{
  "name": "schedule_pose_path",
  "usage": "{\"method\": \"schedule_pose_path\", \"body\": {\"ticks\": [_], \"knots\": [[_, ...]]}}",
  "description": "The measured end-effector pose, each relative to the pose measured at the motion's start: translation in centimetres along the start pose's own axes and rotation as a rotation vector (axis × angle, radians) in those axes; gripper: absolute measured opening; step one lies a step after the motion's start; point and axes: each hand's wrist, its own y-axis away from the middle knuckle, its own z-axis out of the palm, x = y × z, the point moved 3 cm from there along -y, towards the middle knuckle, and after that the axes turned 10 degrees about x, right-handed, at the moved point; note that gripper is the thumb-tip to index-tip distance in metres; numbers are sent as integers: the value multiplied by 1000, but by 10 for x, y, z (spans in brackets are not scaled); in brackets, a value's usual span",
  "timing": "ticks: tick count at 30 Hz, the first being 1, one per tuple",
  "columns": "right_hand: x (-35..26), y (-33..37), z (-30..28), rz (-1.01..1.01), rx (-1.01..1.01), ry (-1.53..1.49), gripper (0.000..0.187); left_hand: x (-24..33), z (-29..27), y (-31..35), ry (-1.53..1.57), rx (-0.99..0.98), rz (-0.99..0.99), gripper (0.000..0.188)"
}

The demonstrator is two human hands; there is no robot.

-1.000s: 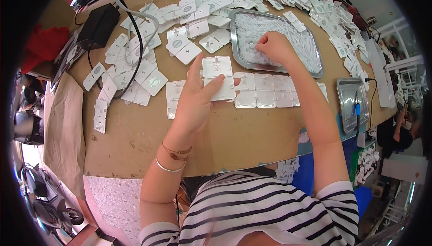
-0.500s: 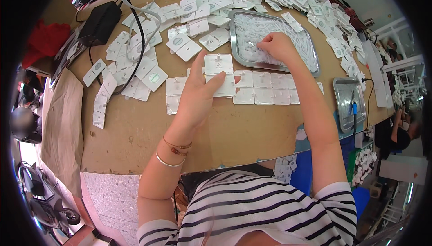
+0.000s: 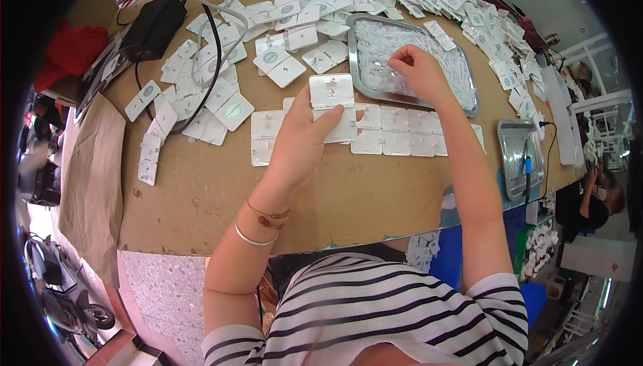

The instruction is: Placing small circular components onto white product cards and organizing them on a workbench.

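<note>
1. So, the big metal tray [image 3: 357, 64] is my landmark, full of pale plastic bits [image 3: 452, 71].
2. Left hand [image 3: 299, 139], left of the tray on the near side, is pinching a white plastic piece [image 3: 331, 90], thumb on top.
3. Right hand [image 3: 422, 77] is over the tray, fingers curled in. Can't tell if the tips meet or grip anything.
4. Row of white panels [image 3: 394, 119] on the tabletop [image 3: 362, 195], just nearside of the tray.
5. Small tray [image 3: 512, 173] sits to its right, black box [image 3: 154, 28] well left.
</note>
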Motion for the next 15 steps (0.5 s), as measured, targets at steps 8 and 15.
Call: {"method": "schedule_pose_path", "body": {"ticks": [8, 15], "knots": [[-59, 68, 4, 5, -204, -823, 12, 3, 12, 8, 196, -108, -19, 33], [-70, 84, -12, -203, -56, -449, 17, -7, 9, 3, 81, -144, 83, 32]]}}
